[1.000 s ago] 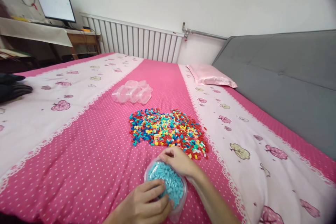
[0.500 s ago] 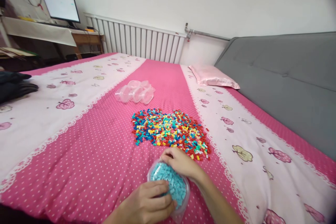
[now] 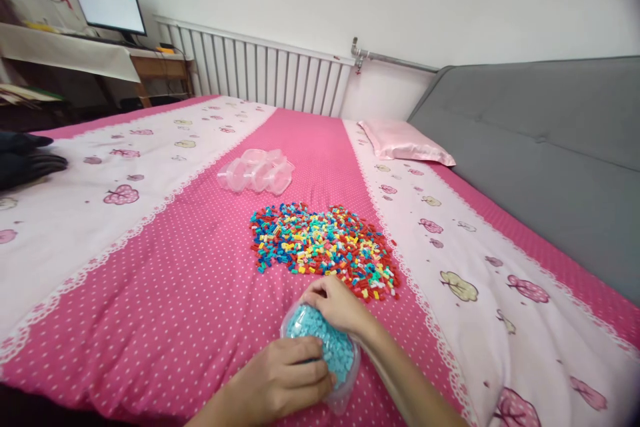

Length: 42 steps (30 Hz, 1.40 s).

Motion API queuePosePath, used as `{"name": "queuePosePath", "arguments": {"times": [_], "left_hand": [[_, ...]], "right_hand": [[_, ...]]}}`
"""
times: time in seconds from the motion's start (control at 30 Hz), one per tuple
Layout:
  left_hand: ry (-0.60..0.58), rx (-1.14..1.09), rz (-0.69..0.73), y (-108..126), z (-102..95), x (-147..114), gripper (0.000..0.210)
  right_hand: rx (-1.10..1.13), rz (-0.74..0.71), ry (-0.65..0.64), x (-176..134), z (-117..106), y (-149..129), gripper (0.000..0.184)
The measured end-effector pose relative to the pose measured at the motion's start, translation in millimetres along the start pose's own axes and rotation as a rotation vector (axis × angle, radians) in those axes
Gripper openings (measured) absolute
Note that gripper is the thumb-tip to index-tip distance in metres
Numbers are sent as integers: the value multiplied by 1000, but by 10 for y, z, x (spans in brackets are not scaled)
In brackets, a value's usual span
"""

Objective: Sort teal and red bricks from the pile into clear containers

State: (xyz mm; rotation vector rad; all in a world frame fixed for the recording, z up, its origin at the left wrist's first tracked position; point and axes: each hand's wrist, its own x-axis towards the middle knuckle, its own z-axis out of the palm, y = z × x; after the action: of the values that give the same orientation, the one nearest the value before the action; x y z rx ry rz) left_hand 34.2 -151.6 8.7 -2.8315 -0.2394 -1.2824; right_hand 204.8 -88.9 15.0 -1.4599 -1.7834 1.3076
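A clear plastic container (image 3: 345, 359) full of small light-blue building bricks lies near the bed's front edge, a glossy clear cover over its top. My left hand (image 3: 293, 373) grips it from the near left, fingers bent across the cover. At the far rim, my right hand (image 3: 333, 303) pinches the edge with thumb and fingers; the exact contact is partly hidden. Just beyond my hands spreads a pile of loose multicoloured bricks (image 3: 320, 243), in red, yellow, blue, green and white.
Several translucent plastic containers (image 3: 257, 171) sit behind the pile on the pink dotted bedspread (image 3: 190, 267). A pink pillow (image 3: 405, 141) rests by the grey headboard (image 3: 540, 140). Dark gloves or cloth (image 3: 30, 160) lie at the left. A desk with a monitor (image 3: 107, 3) stands far left.
The view has tilted and shifted slightly. Both hands keep hold of the container, with my right fingers a little further left along its far rim.
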Motion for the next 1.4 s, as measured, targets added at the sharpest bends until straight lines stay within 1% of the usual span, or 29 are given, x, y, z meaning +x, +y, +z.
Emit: {"name": "queuePosePath", "arguments": {"times": [0.1,0.17,0.23,0.3,0.37,0.4,0.43,0.5,0.57,0.6,0.63,0.67,0.73,0.77,0.8,0.87,0.93,1.03,1.1,1.2,1.27,1.33,1.4], "left_hand": [[-7,-9,21,-7,-9,13,15],[6,-1,10,3,3,19,17],[25,15,-5,26,18,25,19],[39,32,-22,58,19,32,21],[47,55,-44,84,-6,37,23],[47,67,-53,92,-26,34,24],[38,81,-60,94,-49,24,26],[5,118,-60,82,-88,-18,31],[-24,182,-60,46,-110,-82,34],[-16,228,-75,20,-116,-114,35],[-11,273,-92,-9,-122,-143,34],[-37,319,-90,-40,-128,-166,35],[-132,391,-82,-94,-146,-196,36],[-160,406,-71,-114,-157,-206,38],[-179,408,-74,-128,-167,-216,39],[-148,392,-116,-137,-176,-238,43],[-109,370,-166,-134,-171,-262,46],[-96,360,-195,-142,-145,-279,47],[-110,372,-191,-164,-125,-271,47],[-107,403,-157,-201,-94,-237,44],[-96,426,-158,-215,-74,-215,41],[-84,442,-181,-221,-58,-210,43],[-72,442,-199,-224,-51,-227,42]], "right_hand": [[-17,-20,5,1,4,-13,20],[-25,-55,25,-39,-15,-43,22],[-25,-93,71,-131,-50,-74,25],[-18,-115,127,-278,-89,-80,36],[26,-101,152,-465,-113,-38,48],[79,-75,145,-562,-112,3,53],[133,-46,133,-654,-103,55,57],[191,-6,148,-805,-60,177,63],[193,26,177,-894,-4,286,69],[180,39,193,-914,21,323,72],[163,46,205,-922,40,345,72],[147,46,209,-922,51,352,72],[134,23,203,-910,48,329,63],[147,6,191,-904,36,308,57],[177,-14,178,-899,22,286,51],[285,-46,150,-894,-4,252,45],[436,-61,113,-887,-8,242,49],[661,-75,67,-865,45,262,59],[771,-76,89,-840,108,289,61],[899,-44,215,-790,198,331,66],[985,-16,274,-758,227,348,71],[1062,3,265,-738,224,352,71],[1124,15,229,-733,205,346,67]]}}
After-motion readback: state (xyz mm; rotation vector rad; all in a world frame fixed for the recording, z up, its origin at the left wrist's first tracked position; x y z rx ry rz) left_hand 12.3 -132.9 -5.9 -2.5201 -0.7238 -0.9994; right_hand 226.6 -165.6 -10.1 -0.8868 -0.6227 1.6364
